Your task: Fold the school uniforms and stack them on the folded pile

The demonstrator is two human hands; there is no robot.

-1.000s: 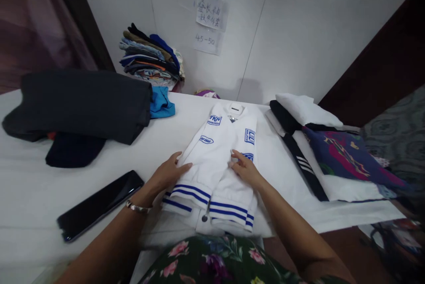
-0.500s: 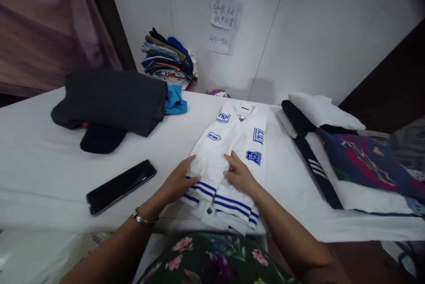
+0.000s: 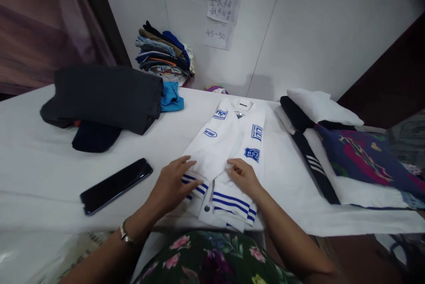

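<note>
A white jacket (image 3: 215, 151) with blue patches and blue-striped cuffs lies in front of me, its sleeves folded down over the front and its collar pointing away. My left hand (image 3: 172, 182) is at the left cuff, thumb and fingers spread, with the thumb over the blue stripes. On the other sleeve rests my right hand (image 3: 244, 178), fingers loosely bent and thumb apart from the index finger; no fabric shows gripped in it. A metal snap button (image 3: 207, 208) shows between the cuffs near the table's front edge.
A black phone (image 3: 116, 185) lies at left on the white-covered table (image 3: 172, 133). Behind it are a dark grey folded garment (image 3: 106, 98) and a blue cloth (image 3: 171, 97). Folded clothes (image 3: 164, 54) stack against the wall. More garments (image 3: 358, 155) lie at right.
My left hand has shifted left and its fingers have spread off the sleeve's edge. The right hand has slid slightly toward me on the sleeve. The view has tilted a little.
</note>
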